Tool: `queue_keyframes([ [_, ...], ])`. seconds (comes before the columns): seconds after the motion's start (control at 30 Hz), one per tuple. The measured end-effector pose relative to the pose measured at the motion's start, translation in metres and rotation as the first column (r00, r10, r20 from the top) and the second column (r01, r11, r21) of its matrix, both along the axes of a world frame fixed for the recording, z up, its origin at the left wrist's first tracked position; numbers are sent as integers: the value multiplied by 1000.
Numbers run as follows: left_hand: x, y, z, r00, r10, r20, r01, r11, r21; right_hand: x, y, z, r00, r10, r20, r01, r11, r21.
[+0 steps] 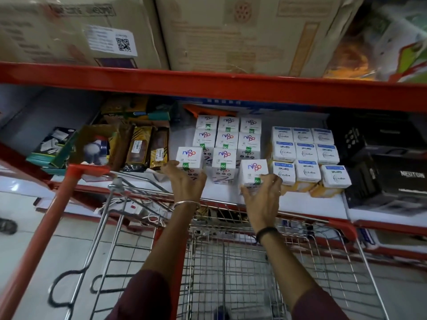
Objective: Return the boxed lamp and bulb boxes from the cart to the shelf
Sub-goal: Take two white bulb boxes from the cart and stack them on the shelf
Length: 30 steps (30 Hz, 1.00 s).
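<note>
1. I can't read the blurred cartons (76,28) overhead, and the cart (231,262) basket's contents are hard to make out.
2. My left hand (184,179) clamps one bulb box (189,158); my right hand (263,192) clamps another box (253,172), both at the shelf (307,202) front.
3. White shelf with red rails, tiled floor (34,250).

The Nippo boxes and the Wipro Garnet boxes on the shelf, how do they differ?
The Nippo boxes carry a multicoloured logo and a green QC sticker; the Wipro Garnet boxes have blue print with a blue band. The Nippo boxes sit left, the Wipro Garnet boxes right. The left hand and right hand each grip a Nippo box; no hand holds a Wipro Garnet box. Both are small white cartons in rows on the same shelf.
</note>
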State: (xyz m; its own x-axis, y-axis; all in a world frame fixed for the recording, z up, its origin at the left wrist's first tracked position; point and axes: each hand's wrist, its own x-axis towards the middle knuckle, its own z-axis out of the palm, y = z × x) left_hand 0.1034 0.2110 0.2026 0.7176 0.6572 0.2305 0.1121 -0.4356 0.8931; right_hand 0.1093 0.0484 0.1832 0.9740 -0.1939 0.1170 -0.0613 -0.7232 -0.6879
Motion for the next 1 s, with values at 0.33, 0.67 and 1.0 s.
queue_keyframes([
  [0.33,22,0,-34,995,-78,-59,75,996,-51,11,20,-14,996,4,-89,1,998,66],
  [0.67,28,4,-19,953,4,-304,-262,516,-815,5,23,-11,864,-1,-503,419,555,719],
  [1.0,35,-1,-19,973,-85,-217,-150,481,-864,40,24,-19,825,97,-556,507,305,806],
])
